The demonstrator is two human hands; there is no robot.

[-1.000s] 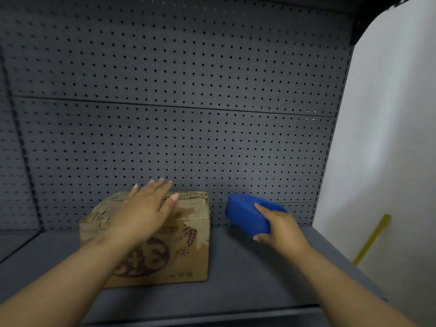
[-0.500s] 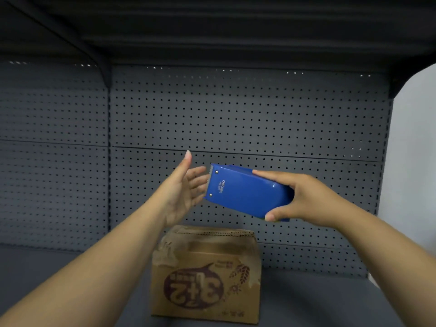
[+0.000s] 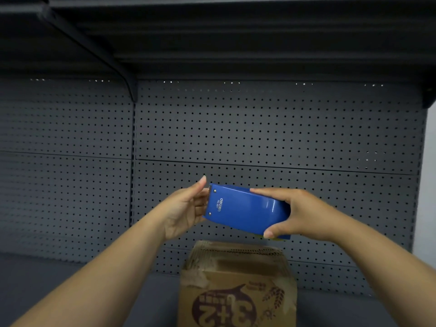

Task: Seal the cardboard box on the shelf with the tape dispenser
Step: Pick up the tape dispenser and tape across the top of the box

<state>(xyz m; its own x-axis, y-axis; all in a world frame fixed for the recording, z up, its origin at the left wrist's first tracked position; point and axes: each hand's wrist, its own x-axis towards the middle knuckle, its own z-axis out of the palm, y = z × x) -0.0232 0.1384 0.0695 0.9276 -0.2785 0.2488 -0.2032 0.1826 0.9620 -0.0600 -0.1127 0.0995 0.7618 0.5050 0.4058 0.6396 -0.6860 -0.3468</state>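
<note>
The right hand (image 3: pixel 304 213) grips a glossy blue tape dispenser (image 3: pixel 245 211) in mid-air above the brown printed cardboard box (image 3: pixel 237 286) on the grey shelf (image 3: pixel 146 300). The left hand (image 3: pixel 186 208), fingers loosely spread, touches the dispenser's riveted end.

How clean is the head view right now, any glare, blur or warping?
Head view: dim, even light; a small glare streak on the tape dispenser near the right hand; cardboard box print soft at the bottom edge; wide-angle bending of pegboard lines; left hand sharp.
</note>
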